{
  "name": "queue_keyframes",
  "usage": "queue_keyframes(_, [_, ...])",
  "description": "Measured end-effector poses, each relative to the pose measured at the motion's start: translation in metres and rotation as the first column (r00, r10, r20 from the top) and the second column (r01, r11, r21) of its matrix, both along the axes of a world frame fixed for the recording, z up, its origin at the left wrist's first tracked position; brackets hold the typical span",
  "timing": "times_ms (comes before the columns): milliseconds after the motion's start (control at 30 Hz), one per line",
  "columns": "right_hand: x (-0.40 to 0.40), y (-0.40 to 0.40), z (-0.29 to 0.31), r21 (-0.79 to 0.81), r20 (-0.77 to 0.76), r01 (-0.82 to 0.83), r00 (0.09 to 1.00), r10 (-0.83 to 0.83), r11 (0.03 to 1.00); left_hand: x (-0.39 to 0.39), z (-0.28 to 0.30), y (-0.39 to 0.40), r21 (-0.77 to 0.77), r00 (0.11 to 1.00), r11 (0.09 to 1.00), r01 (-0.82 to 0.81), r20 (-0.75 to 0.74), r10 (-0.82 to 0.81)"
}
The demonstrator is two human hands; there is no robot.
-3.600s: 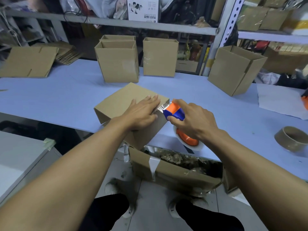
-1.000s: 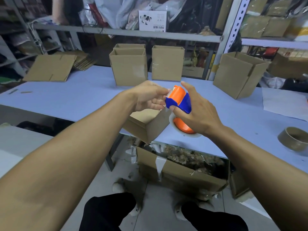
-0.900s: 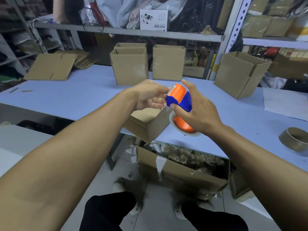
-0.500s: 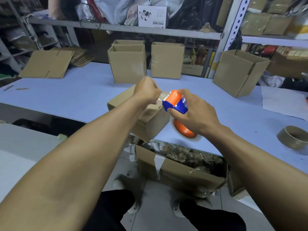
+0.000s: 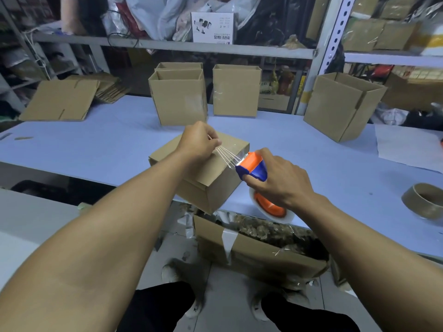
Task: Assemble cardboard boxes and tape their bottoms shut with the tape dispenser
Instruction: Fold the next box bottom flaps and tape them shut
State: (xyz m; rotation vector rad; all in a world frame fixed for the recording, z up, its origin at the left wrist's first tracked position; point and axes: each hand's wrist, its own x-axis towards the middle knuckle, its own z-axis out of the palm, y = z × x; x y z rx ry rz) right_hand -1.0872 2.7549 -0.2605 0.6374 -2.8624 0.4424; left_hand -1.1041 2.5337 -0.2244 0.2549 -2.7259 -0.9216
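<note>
Pinching the clear tape end above the box, the left hand grip stretches it from the dispenser — clenched in the right hand beside the box, at the bench edge.

Brown cardboard box lies closed-side up at the near edge of the blue table, one corner overhanging. Orange-and-blue tape dispenser sits just right of the box, clear tape (creased into strands) stretched from it across the box top.

Tape seemingly between hand, dispenser
</note>
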Motion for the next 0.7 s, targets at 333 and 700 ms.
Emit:
queue_keyframes(333, [-0.009,-0.010,0.002,0.104,-0.014,-0.015,1.000,0.016,0.994,-0.008,-0.023,-0.003,-0.440,0.995,0.896,0.062,-0.041,-0.089])
queue_keyframes(700, [-0.008,-0.012,0.002,0.101,-0.024,-0.016,1.000,0.018,0.995,0.001,-0.027,-0.002,-0.342,0.913,0.889,-0.303,0.161,0.374])
